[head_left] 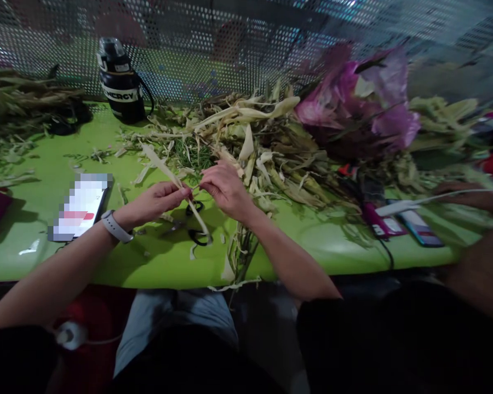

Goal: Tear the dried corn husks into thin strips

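Observation:
A long pale leaf strip [164, 167] is pinched between the thumb and fingers of my left hand [166, 198]. It slants from the heap down toward the table's front. Beside it, my right hand [225, 189] has its thumb and fingers pressed together, and a thin strand seems to run between the two hands. What the right fingertips hold is too small to make out. Below the hands lie scissors with black ring handles [198, 237], partly covered by the strip. Just beyond is a heap of dry leaves and husks [283, 158], with some green sprigs [191, 153].
On the green table [148, 268] a phone [84, 205] lies left and a dark bottle [121, 90] stands behind. A pink plastic bag [353, 104] sits back right. Another person's hand [472, 197] is at right, near a phone [421, 224] and power bank [382, 221].

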The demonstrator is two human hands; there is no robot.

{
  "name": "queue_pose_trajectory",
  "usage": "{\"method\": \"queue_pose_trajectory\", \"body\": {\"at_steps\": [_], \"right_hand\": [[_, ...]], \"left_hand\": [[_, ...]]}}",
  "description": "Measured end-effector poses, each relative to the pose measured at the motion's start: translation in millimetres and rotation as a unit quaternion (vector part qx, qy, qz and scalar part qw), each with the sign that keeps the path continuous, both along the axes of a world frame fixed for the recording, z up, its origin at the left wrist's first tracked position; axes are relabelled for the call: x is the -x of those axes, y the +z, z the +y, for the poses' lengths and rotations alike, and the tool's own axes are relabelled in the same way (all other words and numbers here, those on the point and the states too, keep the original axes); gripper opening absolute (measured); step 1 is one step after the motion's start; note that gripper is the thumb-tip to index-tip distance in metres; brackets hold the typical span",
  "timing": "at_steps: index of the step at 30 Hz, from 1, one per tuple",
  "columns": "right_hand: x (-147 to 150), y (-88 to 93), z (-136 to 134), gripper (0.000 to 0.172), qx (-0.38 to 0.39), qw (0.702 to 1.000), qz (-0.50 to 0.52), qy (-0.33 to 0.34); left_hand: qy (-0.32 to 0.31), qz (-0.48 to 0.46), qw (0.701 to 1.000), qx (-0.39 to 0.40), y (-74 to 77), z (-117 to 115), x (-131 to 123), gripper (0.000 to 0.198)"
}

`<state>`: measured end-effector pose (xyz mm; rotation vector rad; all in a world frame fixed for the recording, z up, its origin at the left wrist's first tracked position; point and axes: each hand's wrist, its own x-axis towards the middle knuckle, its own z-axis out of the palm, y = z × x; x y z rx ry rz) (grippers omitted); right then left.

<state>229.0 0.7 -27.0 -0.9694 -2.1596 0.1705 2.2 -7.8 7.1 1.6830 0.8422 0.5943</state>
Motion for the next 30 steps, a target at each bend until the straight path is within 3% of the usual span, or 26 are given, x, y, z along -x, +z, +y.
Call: {"method": "queue_pose_trajectory", "body": {"at_steps": [4, 7, 10, 12, 15, 19, 25, 30], "right_hand": [[-6.6, 12.0, -2.1, 0.034, 0.142, 0.984, 0.068, 0.082], [-0.8, 19.0, -11.6, 0.036, 0.281, 0.934, 0.163, 0.148], [13.7, 17.0, -21.0, 0.038, 0.351, 0.893, 0.217, 0.18], [22.0, 12.3, -23.8, 0.034, 0.36, 0.878, 0.272, 0.16], [26.6, 5.8, -22.6, 0.035, 0.34, 0.865, 0.356, 0.1], [25.8, 3.0, -19.9, 0.037, 0.356, 0.854, 0.366, 0.099], [28.9, 5.2, -23.8, 0.036, 0.326, 0.89, 0.306, 0.087], [35.3, 4.4, -27.6, 0.036, 0.341, 0.876, 0.326, 0.095]], "left_hand": [[-0.038, 0.015, 0.999, 0.011, 4.5, 0.3, 1.4, 0.033], [-0.134, 0.011, 0.99, 0.041, 4.8, -2.9, -3.0, 0.029], [-0.208, 0.009, 0.977, 0.055, 1.7, -6.1, -7.8, 0.027], [-0.198, 0.013, 0.978, 0.062, -0.3, -7.6, -9.3, 0.03], [-0.124, -0.003, 0.989, 0.077, -1.4, -9.9, -10.7, 0.036], [-0.082, -0.03, 0.993, 0.081, -4.6, -12.8, -15.2, 0.049], [-0.114, -0.009, 0.989, 0.094, -3.9, -11.7, -14.6, 0.05], [-0.177, 0.033, 0.98, 0.086, 6.1, -8.5, -9.2, 0.042]]}}
